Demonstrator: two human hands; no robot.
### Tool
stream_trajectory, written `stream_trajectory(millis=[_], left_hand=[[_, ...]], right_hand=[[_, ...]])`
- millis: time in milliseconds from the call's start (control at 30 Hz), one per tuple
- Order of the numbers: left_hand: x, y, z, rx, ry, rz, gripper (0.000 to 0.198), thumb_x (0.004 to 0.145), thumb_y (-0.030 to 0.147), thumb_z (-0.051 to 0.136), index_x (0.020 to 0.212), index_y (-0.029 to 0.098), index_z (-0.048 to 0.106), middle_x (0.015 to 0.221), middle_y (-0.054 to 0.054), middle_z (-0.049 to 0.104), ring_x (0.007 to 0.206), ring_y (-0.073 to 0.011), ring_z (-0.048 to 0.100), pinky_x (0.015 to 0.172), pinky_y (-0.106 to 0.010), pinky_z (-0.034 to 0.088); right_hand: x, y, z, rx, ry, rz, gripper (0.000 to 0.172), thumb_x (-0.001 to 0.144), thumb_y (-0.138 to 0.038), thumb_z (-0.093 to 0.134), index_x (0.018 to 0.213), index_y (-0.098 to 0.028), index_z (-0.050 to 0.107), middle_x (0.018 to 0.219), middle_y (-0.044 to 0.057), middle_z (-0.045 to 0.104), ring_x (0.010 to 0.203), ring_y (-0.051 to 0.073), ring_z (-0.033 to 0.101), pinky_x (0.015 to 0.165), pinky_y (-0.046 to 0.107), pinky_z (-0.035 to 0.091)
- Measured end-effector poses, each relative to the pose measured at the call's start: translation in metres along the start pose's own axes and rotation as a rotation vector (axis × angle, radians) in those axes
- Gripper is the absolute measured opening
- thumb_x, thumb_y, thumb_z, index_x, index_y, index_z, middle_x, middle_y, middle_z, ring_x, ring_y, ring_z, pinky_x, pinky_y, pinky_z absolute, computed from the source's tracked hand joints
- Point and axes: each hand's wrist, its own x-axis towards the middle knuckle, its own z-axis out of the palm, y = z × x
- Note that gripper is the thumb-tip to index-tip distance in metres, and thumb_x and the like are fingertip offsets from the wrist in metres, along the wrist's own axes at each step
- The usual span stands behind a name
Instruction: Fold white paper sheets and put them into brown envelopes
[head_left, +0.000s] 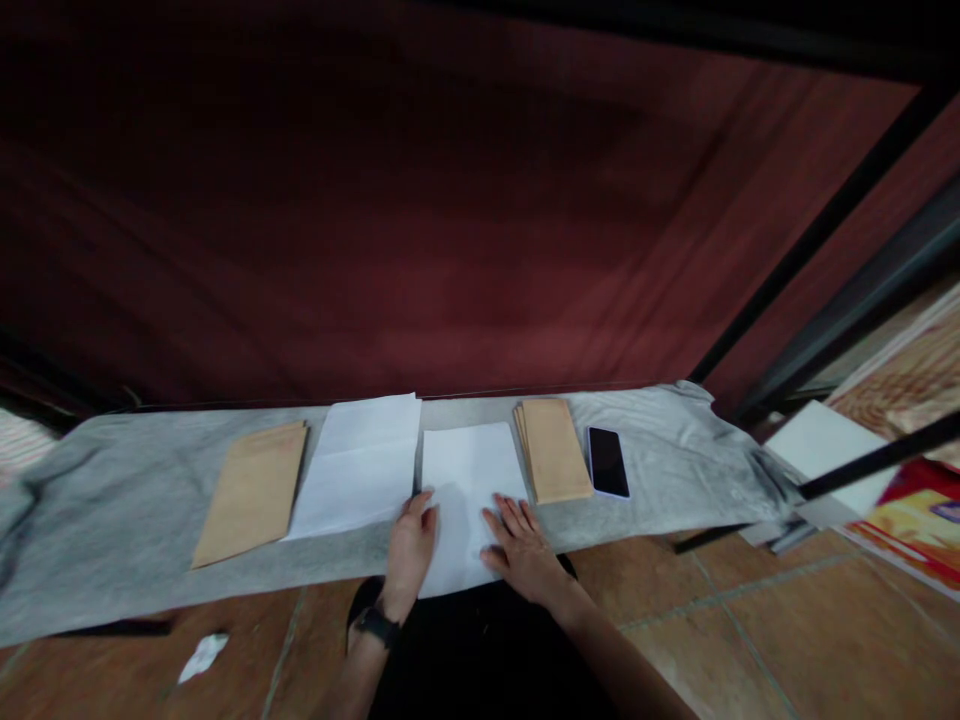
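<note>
A white sheet of paper lies in front of me on the cloth, its near end reaching over the edge towards my lap. My left hand, with a dark watch at the wrist, has its curled fingers and thumb at the paper's left edge. Flat on the right part of the same sheet rests my right hand, fingers spread and holding nothing. Just left of it is another white sheet with a faint crease across it. Brown paper envelopes lie stacked close by on the right.
More brown envelopes lie at the left on the grey cloth. A phone lies right of the right-hand stack. Behind rises a dark red panel. A red and yellow package is at far right; a white scrap lies on the tiled floor.
</note>
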Motion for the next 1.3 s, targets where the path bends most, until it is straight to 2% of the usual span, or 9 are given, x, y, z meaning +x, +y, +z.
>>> stream_trajectory(millis=[133,300,400,600,767,933,1067,1167,1300], left_hand=[[-0.029,-0.018,-0.006,-0.107,-0.036,0.025,0.039,0.083,0.025,0.057,0.121,0.018,0.061,0.123,-0.012,0.064,0.107,-0.0241,0.066,0.09,-0.038,0.056],[-0.042,-0.031,-0.011,-0.218,-0.074,-0.089,0.039,0.081,0.026,0.061,0.12,0.021,0.063,0.119,-0.01,0.063,0.084,-0.018,0.068,0.076,-0.034,0.059],[-0.032,-0.026,-0.012,-0.226,-0.086,-0.113,0.042,0.08,0.029,0.063,0.12,0.02,0.062,0.119,-0.01,0.062,0.071,-0.0151,0.065,0.071,-0.035,0.059],[-0.041,-0.002,-0.027,0.025,0.006,0.14,0.04,0.089,0.04,0.056,0.123,0.021,0.063,0.129,-0.012,0.059,0.12,-0.0288,0.057,0.105,-0.05,0.046],[-0.062,0.003,-0.04,0.242,-0.254,0.481,0.061,0.082,0.033,0.066,0.141,0.033,0.05,0.152,-0.004,0.046,0.141,-0.0308,0.038,0.117,-0.056,0.032],[-0.053,-0.015,-0.053,0.232,-0.379,0.443,0.061,0.078,0.003,0.046,0.128,0.033,0.064,0.135,0.0,0.063,0.127,-0.0199,0.057,0.114,-0.043,0.041],[-0.045,-0.018,-0.059,0.179,-0.463,0.476,0.065,0.074,-0.001,0.043,0.124,0.033,0.067,0.135,0.001,0.063,0.129,-0.0192,0.055,0.116,-0.045,0.039],[-0.038,-0.016,-0.059,0.149,-0.5,0.459,0.08,0.067,-0.005,0.039,0.133,0.034,0.059,0.143,0.003,0.055,0.135,-0.0167,0.048,0.118,-0.045,0.035],[-0.03,-0.015,-0.056,0.063,-0.525,0.398,0.064,0.075,0.001,0.043,0.125,0.034,0.066,0.137,0.001,0.061,0.132,-0.0176,0.052,0.116,-0.044,0.038]], right_hand=[[-0.02,0.01,-0.016,0.084,-0.151,-0.162,0.085,0.082,-0.045,0.072,0.153,-0.025,0.03,0.163,0.011,0.019,0.149,0.028,0.02,0.122,0.051,0.017],[-0.03,0.024,-0.023,0.126,-0.138,-0.116,0.079,0.078,-0.004,0.056,0.151,-0.025,0.035,0.157,0.007,0.035,0.145,0.021,0.031,0.122,0.045,0.023],[-0.027,0.029,-0.026,0.13,-0.085,-0.066,0.079,0.072,0.005,0.048,0.146,-0.024,0.045,0.153,0.005,0.043,0.142,0.02,0.038,0.121,0.044,0.027],[-0.023,0.032,-0.034,0.201,-0.06,-0.033,0.073,0.073,0.005,0.048,0.138,-0.028,0.055,0.144,0.002,0.055,0.135,0.018,0.048,0.119,0.043,0.032],[-0.023,0.03,-0.037,0.29,-0.047,-0.028,0.062,0.08,0.001,0.052,0.133,-0.031,0.06,0.138,0.0,0.06,0.13,0.018,0.053,0.117,0.044,0.035],[-0.025,0.031,-0.036,0.293,-0.02,-0.039,0.052,0.08,-0.004,0.06,0.122,-0.032,0.067,0.132,0.0,0.065,0.126,0.02,0.057,0.111,0.043,0.041],[-0.023,0.03,-0.033,0.231,-0.034,-0.073,0.068,0.073,-0.001,0.062,0.134,-0.03,0.059,0.145,0.004,0.054,0.134,0.022,0.049,0.115,0.045,0.036],[-0.02,0.03,-0.033,0.27,-0.041,-0.061,0.059,0.076,0.0,0.059,0.126,-0.031,0.066,0.134,0.002,0.063,0.127,0.021,0.056,0.112,0.045,0.039],[-0.018,0.034,-0.035,0.393,-0.003,0.021,0.045,0.082,-0.006,0.059,0.119,-0.031,0.07,0.124,0.002,0.069,0.119,0.021,0.062,0.106,0.043,0.047]])
